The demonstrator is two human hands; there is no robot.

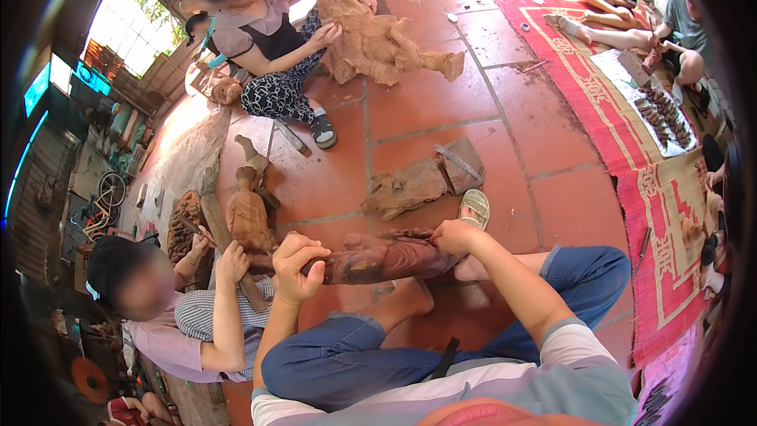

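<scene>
Firmly gripping a dark carved wooden figure (pixel 386 259) across the lap.
Left hand (pixel 298 267) closed around one end, right hand (pixel 453 237) clasping the other, above the tiled floor (pixel 505 142).

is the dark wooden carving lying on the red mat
No, the dark wooden carving rests on the tiled floor between left hand and right hand.

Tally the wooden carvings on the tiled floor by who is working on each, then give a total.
Dark carving held by the wearer's left hand and right hand: 1
Large pale carving held by the person in the patterned trousers: 1
Small figure beside the person at lower left: 1
Unattended rough piece mid-floor: 1
Total: 4
</scene>
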